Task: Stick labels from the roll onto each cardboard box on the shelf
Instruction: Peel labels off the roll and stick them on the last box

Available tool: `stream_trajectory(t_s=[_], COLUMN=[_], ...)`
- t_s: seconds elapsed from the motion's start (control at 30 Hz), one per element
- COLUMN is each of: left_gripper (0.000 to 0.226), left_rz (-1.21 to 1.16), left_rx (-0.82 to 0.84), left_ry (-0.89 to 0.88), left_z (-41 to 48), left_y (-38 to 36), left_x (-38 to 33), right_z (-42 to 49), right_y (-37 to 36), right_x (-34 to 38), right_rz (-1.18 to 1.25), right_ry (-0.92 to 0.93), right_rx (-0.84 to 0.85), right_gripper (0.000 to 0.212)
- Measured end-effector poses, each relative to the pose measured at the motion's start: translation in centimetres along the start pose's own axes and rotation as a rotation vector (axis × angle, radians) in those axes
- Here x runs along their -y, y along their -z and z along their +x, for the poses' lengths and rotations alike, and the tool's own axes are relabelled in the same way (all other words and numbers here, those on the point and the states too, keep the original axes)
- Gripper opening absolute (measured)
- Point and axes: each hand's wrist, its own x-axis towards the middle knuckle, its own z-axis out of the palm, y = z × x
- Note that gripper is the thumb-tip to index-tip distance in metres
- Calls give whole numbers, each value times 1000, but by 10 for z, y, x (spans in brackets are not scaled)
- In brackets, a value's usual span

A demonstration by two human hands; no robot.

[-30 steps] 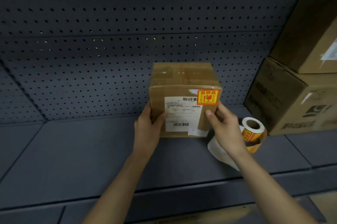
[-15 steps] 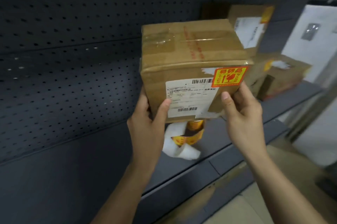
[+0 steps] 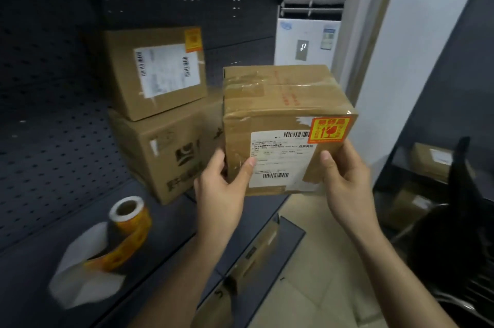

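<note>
A: Head view. Where is the task box?
B: The held cardboard box (image 3: 280, 103) is off the shelf (image 3: 165, 234), in the air by the shelf's right end. An orange label (image 3: 329, 130) sits at the top right of its front face, overlapping the corner of the white shipping label (image 3: 280, 162).
A: Hands?
B: Both are holding it. The left hand (image 3: 222, 194) grips the lower left edge, thumb on the front face. The right hand (image 3: 347, 183) grips the lower right corner, thumb on the front, fingers hidden behind.
A: Roll?
B: The label roll (image 3: 131, 223) stands on the shelf at lower left, apart from both hands. An orange strip and white backing trail from it. Blurred, print illegible.
A: Others?
B: Two are stacked. The upper box (image 3: 155, 71) carries its own orange sticker at one top corner, and the lower box (image 3: 165, 148) is under it. I cannot tell whether they touch the held one.
</note>
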Motion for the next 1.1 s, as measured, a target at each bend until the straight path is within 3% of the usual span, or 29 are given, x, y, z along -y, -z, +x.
stream_trajectory(t_s=[0.2, 0.4, 0.83, 1.1], left_gripper=[28, 34, 28, 32], left_rz=[-25, -29, -36, 153], left_rx=[87, 115, 34, -180], left_ry=[8, 43, 39, 4], left_z=[15, 49, 188, 254], left_y=[-108, -169, -247, -245], left_x=[14, 33, 86, 99], right_z=[38, 78, 239, 328], right_y=[89, 119, 106, 61], right_x=[-50, -94, -174, -193], right_rz=[-47, 3, 22, 106], right_ry=[-39, -63, -33, 47], right_rx=[-57, -55, 42, 161], right_gripper=[29, 32, 33, 35])
